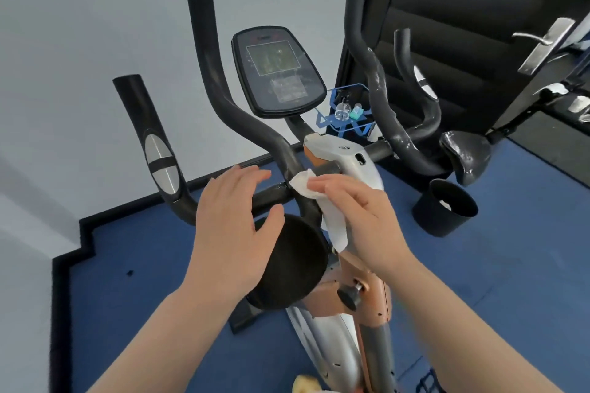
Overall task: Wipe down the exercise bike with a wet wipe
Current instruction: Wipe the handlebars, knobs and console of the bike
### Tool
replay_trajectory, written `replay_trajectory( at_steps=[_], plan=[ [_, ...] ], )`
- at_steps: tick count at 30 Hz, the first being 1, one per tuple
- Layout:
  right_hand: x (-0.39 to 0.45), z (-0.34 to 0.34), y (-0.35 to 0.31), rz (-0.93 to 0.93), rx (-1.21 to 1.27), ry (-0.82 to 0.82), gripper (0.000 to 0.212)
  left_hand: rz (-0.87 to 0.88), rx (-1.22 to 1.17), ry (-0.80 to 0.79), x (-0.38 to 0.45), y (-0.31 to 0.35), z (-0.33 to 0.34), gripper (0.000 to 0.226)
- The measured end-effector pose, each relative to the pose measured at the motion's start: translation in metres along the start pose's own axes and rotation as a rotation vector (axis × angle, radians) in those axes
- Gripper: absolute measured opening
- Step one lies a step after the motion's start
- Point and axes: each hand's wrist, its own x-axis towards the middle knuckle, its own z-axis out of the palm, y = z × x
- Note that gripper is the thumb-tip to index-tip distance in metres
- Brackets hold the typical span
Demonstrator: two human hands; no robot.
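Two hands work the exercise bike (344, 156): right hand (360, 210) presses the wet wipe (306, 185), left hand (233, 220) hovers slack, and the dangling tail could snag the handlebar (223, 99).

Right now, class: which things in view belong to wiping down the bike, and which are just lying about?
Belongs to the job:
exercise bike
wet wipe
right hand, holding the wipe
left hand, at the handlebar

Just lying about:
black bin
small bottles on a clear shelf
door handle
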Motion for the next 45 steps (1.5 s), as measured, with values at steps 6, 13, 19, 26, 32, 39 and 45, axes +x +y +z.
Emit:
replay_trajectory(
  at_steps=[6, 13, 19, 26, 32, 39, 45],
  plan=[
    [0.016, -0.001, 0.002, -0.001, -0.059, -0.040, 0.010, -0.065, -0.079, 0.062, -0.007, 0.004, 0.002, 0.034],
    [-0.025, 0.013, 0.018, 0.024, 0.100, 0.049, 0.009, -0.080, -0.089, 0.093, -0.008, 0.005, 0.003, 0.033],
    [0.007, 0.014, 0.003, -0.027, 0.008, 0.048, 0.008, -0.014, 0.046, -0.030, -0.004, 0.005, 0.003, 0.043],
    [0.004, 0.013, 0.007, -0.162, -0.201, 0.017, 0.008, -0.047, 0.027, -0.041, -0.006, 0.004, 0.002, 0.042],
    [0.005, 0.005, 0.005, -0.225, -0.310, -0.050, 0.006, -0.035, 0.013, -0.017, -0.007, 0.003, 0.002, 0.038],
    [0.046, 0.019, -0.005, -0.268, -0.317, -0.019, 0.004, -0.046, 0.024, -0.020, -0.007, 0.002, 0.003, 0.036],
    [-0.018, 0.015, 0.018, -0.063, -0.024, 0.039, 0.011, -0.059, -0.007, 0.015, -0.008, 0.003, 0.002, 0.032]
  ],
)
